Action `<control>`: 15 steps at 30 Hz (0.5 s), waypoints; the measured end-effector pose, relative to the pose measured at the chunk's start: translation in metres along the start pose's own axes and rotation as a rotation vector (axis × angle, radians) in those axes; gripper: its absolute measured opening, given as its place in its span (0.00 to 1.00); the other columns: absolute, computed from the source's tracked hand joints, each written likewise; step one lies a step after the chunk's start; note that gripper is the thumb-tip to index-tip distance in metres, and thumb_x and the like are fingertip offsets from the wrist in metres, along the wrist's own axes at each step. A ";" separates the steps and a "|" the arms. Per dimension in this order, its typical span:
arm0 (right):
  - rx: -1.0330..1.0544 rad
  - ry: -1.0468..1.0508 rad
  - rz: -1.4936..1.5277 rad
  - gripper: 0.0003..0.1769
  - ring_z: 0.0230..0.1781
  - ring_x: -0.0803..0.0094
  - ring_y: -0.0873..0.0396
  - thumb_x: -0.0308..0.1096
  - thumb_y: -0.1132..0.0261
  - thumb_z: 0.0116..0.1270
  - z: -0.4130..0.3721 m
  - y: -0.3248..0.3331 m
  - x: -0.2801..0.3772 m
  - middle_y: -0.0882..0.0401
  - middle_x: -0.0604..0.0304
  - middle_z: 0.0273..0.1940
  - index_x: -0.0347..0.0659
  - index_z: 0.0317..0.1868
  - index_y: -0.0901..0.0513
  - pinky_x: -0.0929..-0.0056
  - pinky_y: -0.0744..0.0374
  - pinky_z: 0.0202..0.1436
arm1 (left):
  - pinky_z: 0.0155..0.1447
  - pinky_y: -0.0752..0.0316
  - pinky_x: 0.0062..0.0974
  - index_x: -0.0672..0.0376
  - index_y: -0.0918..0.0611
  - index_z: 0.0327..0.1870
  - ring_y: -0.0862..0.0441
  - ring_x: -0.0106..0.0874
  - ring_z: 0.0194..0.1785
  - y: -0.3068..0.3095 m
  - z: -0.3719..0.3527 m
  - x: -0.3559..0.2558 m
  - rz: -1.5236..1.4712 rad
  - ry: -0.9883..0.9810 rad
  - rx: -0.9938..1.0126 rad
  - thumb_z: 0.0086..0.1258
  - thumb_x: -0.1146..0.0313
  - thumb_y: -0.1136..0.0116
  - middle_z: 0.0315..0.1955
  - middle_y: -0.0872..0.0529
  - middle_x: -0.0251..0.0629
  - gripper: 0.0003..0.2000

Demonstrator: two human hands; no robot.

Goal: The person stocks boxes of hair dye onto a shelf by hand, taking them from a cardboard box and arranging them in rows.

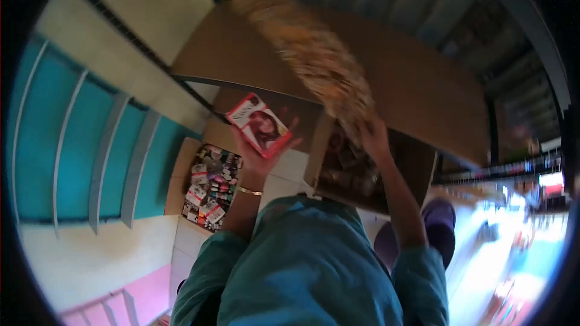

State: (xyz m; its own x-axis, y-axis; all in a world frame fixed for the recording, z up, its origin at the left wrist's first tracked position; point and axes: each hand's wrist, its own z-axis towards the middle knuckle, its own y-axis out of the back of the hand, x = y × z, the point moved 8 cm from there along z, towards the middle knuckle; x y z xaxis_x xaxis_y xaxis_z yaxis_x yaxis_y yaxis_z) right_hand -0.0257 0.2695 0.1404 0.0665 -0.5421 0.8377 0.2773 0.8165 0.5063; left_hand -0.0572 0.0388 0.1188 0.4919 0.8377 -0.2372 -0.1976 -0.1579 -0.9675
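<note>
My left hand (272,162) holds a red and white hair dye box (258,124), its front with a picture of a red-haired person turned up. Closed around the lower end of a long, brown feather duster (314,54) is my right hand (373,139). Motion smears the duster, which slants up and left across a brown shelf board (417,78). Below my right hand stands an open cardboard box (315,154) with items inside that I cannot make out.
On the lower left, another carton (175,175) is full of small bottles and several white-and-red packs (212,211). A dark metal rack post (127,27) rises at left. Slatted teal shutters (66,133) line the wall. Purple footwear (439,223) shows at lower right.
</note>
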 end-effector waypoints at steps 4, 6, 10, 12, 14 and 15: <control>-0.032 0.112 0.092 0.15 0.38 0.57 0.24 0.24 0.50 0.54 -0.095 0.015 0.026 0.24 0.47 0.37 0.32 0.43 0.27 0.68 0.28 0.44 | 0.56 0.40 0.58 0.49 0.39 0.61 0.42 0.53 0.61 -0.006 0.004 -0.028 -0.102 -0.037 0.144 0.56 0.34 0.63 0.59 0.38 0.44 0.36; 0.036 0.320 -0.228 0.16 0.36 0.49 0.27 0.24 0.47 0.49 -0.124 0.000 0.066 0.26 0.45 0.35 0.32 0.42 0.27 0.65 0.29 0.42 | 0.57 0.39 0.56 0.50 0.41 0.62 0.42 0.53 0.61 -0.024 0.007 -0.036 -0.057 -0.185 0.065 0.60 0.38 0.62 0.60 0.40 0.43 0.33; -0.123 0.291 -0.286 0.18 0.36 0.48 0.29 0.24 0.46 0.48 -0.130 -0.002 0.028 0.28 0.43 0.35 0.32 0.43 0.28 0.62 0.30 0.41 | 0.57 0.39 0.52 0.49 0.46 0.64 0.41 0.49 0.61 0.028 -0.014 -0.032 0.263 -0.181 -0.172 0.60 0.44 0.55 0.62 0.43 0.42 0.33; -0.191 0.011 -0.057 0.17 0.35 0.51 0.28 0.25 0.46 0.50 -0.120 0.010 -0.009 0.27 0.43 0.35 0.32 0.44 0.29 0.63 0.30 0.40 | 0.53 0.35 0.53 0.48 0.43 0.63 0.36 0.45 0.58 -0.026 -0.023 -0.024 0.276 -0.099 0.048 0.57 0.47 0.50 0.59 0.39 0.41 0.33; -0.184 0.044 0.097 0.17 0.34 0.54 0.28 0.26 0.47 0.52 -0.117 0.011 -0.011 0.27 0.44 0.34 0.31 0.44 0.29 0.63 0.30 0.40 | 0.50 0.32 0.53 0.47 0.39 0.61 0.32 0.41 0.55 -0.079 -0.031 -0.031 0.263 -0.118 0.171 0.54 0.49 0.44 0.55 0.33 0.39 0.33; -0.136 0.208 0.111 0.17 0.34 0.56 0.28 0.27 0.47 0.52 -0.124 0.011 0.007 0.28 0.45 0.34 0.31 0.45 0.29 0.62 0.30 0.40 | 0.50 0.32 0.52 0.48 0.38 0.60 0.31 0.41 0.55 -0.085 -0.035 -0.039 0.273 -0.190 0.090 0.51 0.50 0.42 0.54 0.32 0.38 0.34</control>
State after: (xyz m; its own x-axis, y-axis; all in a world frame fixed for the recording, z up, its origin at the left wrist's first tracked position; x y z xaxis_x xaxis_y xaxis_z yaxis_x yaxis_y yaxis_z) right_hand 0.0969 0.2504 0.1267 0.2957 -0.4911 0.8194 0.3827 0.8468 0.3694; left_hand -0.0303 0.0013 0.2075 0.2449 0.8548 -0.4576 -0.3789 -0.3501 -0.8567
